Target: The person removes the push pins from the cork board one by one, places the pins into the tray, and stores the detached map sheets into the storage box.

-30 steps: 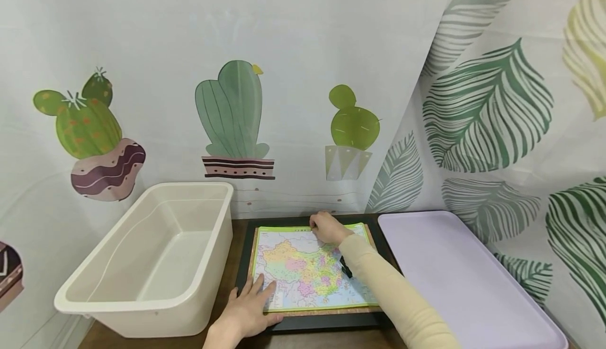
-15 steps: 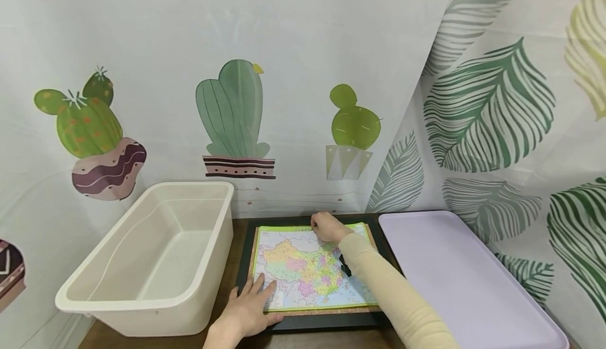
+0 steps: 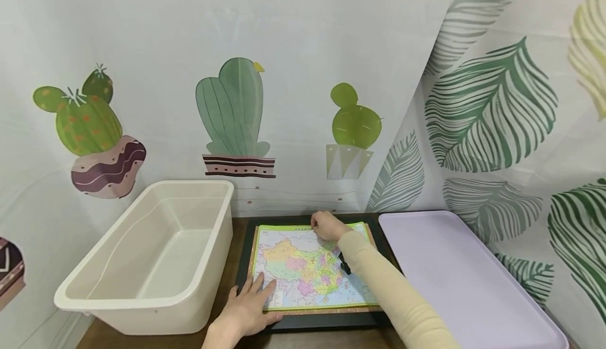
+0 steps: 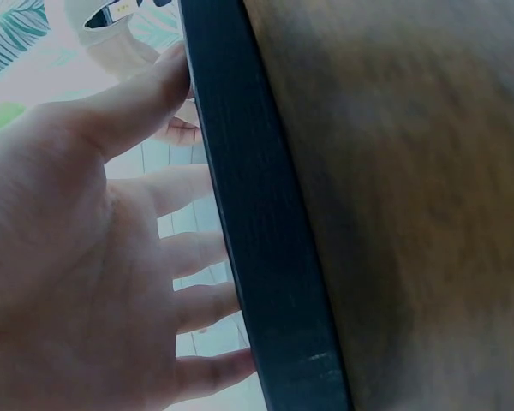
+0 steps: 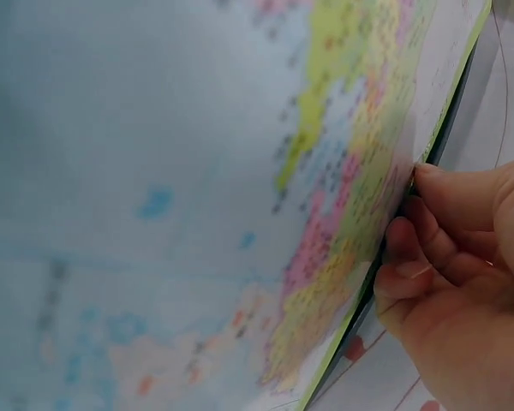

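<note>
A printed map (image 3: 303,270) with a green border lies on a brown cork-like board in a black frame (image 3: 326,322). My left hand (image 3: 247,308) rests with spread fingers over the lower left corner of map and frame; in the left wrist view the frame's black side (image 4: 257,214) cuts across its fingertips. At the map's top edge, my right hand (image 3: 329,227) has its fingers curled and its thumb pinched against them. The right wrist view shows the thumb (image 5: 454,193) right at the green edge; whatever the fingertips pinch is hidden.
A deep cream plastic tub (image 3: 208,254) stands to the left of the frame. To the right lies a flat lilac tray (image 3: 454,265). The brown wooden tabletop (image 3: 303,339) shows along the front. A patterned cloth backdrop (image 3: 293,128) hangs close behind the frame.
</note>
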A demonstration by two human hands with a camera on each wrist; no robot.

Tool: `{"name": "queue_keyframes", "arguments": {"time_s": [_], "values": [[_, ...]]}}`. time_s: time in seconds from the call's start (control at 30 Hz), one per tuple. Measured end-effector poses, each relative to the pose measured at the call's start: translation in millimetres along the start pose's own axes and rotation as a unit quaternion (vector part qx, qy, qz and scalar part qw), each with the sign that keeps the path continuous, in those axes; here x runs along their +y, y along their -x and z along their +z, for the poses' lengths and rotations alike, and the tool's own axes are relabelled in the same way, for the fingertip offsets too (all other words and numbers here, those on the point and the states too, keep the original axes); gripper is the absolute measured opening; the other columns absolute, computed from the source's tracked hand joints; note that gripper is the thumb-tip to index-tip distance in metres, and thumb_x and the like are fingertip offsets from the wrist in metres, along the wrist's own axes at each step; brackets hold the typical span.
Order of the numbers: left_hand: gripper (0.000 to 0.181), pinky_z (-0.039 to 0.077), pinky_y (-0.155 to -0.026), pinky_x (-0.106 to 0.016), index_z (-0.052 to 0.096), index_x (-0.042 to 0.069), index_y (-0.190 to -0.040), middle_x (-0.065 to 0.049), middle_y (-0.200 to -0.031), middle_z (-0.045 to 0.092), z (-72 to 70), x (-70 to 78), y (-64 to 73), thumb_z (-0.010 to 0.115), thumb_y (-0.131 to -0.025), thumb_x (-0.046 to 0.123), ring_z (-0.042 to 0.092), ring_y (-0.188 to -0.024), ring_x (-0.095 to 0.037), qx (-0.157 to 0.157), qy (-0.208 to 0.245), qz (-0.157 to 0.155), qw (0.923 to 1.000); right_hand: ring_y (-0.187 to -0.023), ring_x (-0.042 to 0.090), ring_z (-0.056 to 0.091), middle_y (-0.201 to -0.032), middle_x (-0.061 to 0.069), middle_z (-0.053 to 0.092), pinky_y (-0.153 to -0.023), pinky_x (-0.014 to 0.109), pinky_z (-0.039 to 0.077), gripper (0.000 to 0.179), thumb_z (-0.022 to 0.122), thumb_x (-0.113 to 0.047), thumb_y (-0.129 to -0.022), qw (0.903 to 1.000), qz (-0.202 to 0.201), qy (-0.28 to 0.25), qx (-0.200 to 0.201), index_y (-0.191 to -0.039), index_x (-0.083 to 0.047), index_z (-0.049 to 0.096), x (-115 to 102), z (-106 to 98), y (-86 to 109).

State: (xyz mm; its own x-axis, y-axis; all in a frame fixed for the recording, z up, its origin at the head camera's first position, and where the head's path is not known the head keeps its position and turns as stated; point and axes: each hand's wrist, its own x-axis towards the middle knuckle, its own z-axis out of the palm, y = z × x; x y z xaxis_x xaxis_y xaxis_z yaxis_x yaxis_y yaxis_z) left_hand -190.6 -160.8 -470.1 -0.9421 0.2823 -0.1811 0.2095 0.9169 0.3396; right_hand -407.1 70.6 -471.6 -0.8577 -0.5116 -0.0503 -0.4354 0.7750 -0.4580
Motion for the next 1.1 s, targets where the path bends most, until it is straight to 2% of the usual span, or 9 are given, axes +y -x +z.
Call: {"name": "queue_keyframes", "arguments": {"time_s": [0.17,0.37,0.53,0.73,0.93,1.1], "values": [[0.078,0.018,-0.102,-0.075,0.046,0.013,-0.147,-0.023,-0.154,0.03,-1.3,-0.2,-0.4,0.066,-0.085,0.057,0.022,-0.14,-0.049,-0.003,0.003,-0.003,1.0,-0.07,0.016,0.054,-0.084,0.001,0.058,-0.063,0.032,0.047,0.012,0.053,-0.002,-0.099,0.9998,0.014,-0.002,-0.013,-0.098,-0.006,0.064,-2,-2,-2.6],[0.079,0.018,-0.102,-0.075,0.046,0.013,-0.147,-0.023,-0.154,0.03,-1.4,0.2,0.2,0.066,-0.085,0.058,0.022,-0.14,-0.049,-0.005,0.008,-0.003,1.0,-0.068,0.015,0.052,-0.082,0.0,0.058,-0.063,0.031,0.045,0.01,0.057,-0.006,-0.099,0.9993,0.006,0.014,-0.033,-0.092,-0.01,0.063,4,-4,-7.5],[0.079,0.018,-0.101,-0.075,0.046,0.013,-0.147,-0.023,-0.154,0.03,-1.9,0.6,0.8,0.066,-0.085,0.058,0.022,-0.14,-0.049,-0.003,0.006,0.001,1.0,-0.07,0.013,0.052,-0.084,-0.002,0.058,-0.064,0.031,0.045,0.01,0.057,-0.009,-0.1,0.9971,-0.032,0.03,-0.062,-0.093,-0.013,0.063,9,-9,-8.4],[0.08,0.017,-0.103,-0.075,0.044,0.014,-0.148,-0.021,-0.155,0.029,-2.1,0.8,0.6,0.064,-0.086,0.06,0.021,-0.142,-0.048,-0.007,0.009,-0.003,0.9999,-0.07,0.011,0.049,-0.083,-0.004,0.059,-0.063,0.029,0.043,0.013,0.058,-0.011,-0.1,0.9849,-0.105,0.12,-0.067,-0.091,-0.017,0.065,8,-14,-9.4],[0.08,0.018,-0.103,-0.074,0.045,0.014,-0.148,-0.022,-0.155,0.03,-1.8,1.0,-0.4,0.063,-0.086,0.06,0.023,-0.141,-0.048,-0.004,0.003,0.001,1.0,-0.064,0.009,0.042,-0.073,-0.008,0.049,-0.059,0.026,0.036,0.018,0.058,-0.012,-0.101,0.9732,-0.12,0.184,-0.068,-0.085,-0.017,0.064,7,-15,-13.3],[0.08,0.019,-0.102,-0.075,0.045,0.014,-0.148,-0.021,-0.155,0.03,-2.5,-0.5,-0.3,0.063,-0.086,0.061,0.023,-0.14,-0.048,-0.003,-0.002,-0.002,1.0,-0.061,0.009,0.032,-0.067,-0.005,0.034,-0.058,0.027,0.028,0.02,0.056,-0.01,-0.101,0.97,-0.133,0.192,-0.068,-0.081,-0.01,0.059,5,-12,-15.1]]}}
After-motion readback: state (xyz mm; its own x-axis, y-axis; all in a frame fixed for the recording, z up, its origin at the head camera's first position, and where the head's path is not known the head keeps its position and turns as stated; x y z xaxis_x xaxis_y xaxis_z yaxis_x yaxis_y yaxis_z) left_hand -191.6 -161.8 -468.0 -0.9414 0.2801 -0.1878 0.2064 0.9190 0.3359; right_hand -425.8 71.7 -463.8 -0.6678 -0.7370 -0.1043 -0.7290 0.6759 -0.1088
